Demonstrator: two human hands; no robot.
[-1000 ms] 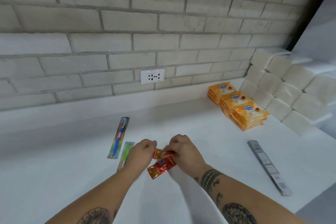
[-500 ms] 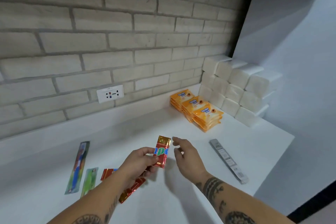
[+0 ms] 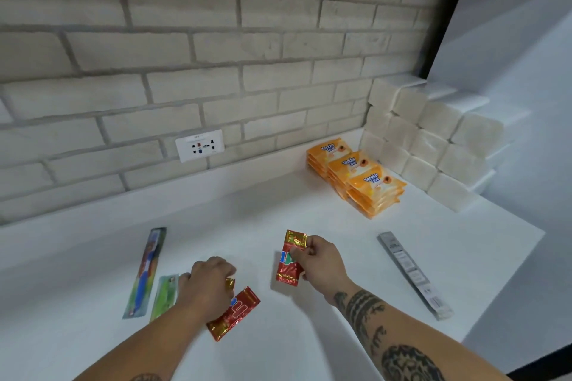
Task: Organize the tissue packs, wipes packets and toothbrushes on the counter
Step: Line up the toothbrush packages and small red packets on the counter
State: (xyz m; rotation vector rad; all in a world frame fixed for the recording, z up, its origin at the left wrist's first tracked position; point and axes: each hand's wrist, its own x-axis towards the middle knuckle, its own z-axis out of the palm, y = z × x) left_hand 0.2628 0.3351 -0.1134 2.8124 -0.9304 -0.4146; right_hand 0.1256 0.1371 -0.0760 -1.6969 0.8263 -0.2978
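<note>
Right now my right hand [image 3: 322,260] pinches a red foil packet [image 3: 289,260], held roughly upright just over the bench [image 3: 278,201], fingers [image 3: 301,252] clamped on its right edge. Left hand [image 3: 209,280] is knuckles-up, curled on the far end of a second red packet [image 3: 235,312] lying flat; can't tell how firm that grip is. Likely light, floppy, slick foil, so take it by an edge or seam. Both forearms reach in from the near side. Toothbrushes [image 3: 148,272] lie left, wipes [image 3: 359,176] and tissue packs [image 3: 433,139] stacked far right.
</note>
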